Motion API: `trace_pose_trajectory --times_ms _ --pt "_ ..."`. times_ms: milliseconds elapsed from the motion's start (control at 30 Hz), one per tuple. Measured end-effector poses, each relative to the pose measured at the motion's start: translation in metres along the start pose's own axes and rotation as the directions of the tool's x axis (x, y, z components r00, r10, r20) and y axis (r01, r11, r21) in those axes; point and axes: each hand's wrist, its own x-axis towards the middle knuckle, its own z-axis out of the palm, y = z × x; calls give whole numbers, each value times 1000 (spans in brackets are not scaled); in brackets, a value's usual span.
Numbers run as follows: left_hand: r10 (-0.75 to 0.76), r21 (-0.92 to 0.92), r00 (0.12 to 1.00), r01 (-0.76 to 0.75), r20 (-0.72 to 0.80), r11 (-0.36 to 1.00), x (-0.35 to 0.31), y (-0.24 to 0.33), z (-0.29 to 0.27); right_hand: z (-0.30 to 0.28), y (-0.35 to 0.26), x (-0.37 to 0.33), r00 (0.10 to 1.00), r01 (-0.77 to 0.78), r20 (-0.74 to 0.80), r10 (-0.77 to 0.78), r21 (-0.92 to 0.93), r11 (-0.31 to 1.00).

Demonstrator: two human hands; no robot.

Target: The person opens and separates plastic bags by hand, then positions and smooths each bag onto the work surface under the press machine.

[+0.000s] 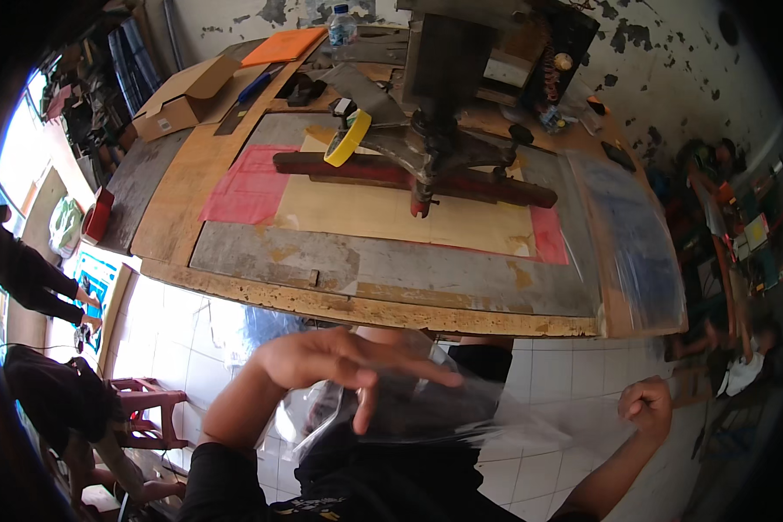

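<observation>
A thin clear plastic sheet or bag is stretched across my lap, in front of the table edge. My right hand is closed on its right end, out to the side. My left hand has its fingers stretched apart against the other end; some of the plastic hangs under that wrist. Whether the film is one layer or a bag I cannot tell. Beyond both hands, on the table, stands a heavy metal press with a dark red bar. A yellow tape roll hangs on its left arm.
Under the press lie a cream sheet and pink pieces. Stacked clear plastic covers the table's right end. A cardboard box, an orange folder and a bottle stand farther back. Other people work at left.
</observation>
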Motion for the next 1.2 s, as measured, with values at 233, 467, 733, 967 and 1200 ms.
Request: trace_pose_trajectory --times_ms 233,467,733,967,1200 --pt "-18 -462 1000 27 25 887 -2 -25 -2 -18 1 -14 985 -1 -159 70 400 917" --pt "-8 -136 996 -4 -88 991 26 -54 -9 -23 -25 -8 906 -421 -88 414 -93 902" --pt "37 -39 999 -36 24 999 33 -53 -1 -57 -44 -56 863 -430 -404 304 -268 862" --pt "3 -741 986 122 165 660 52 -79 17 21 -49 -39 709 -366 -580 -402 -789 493" --pt "-22 -804 999 51 47 592 65 -89 34 163 -4 19 879 180 -175 -444 -741 647"
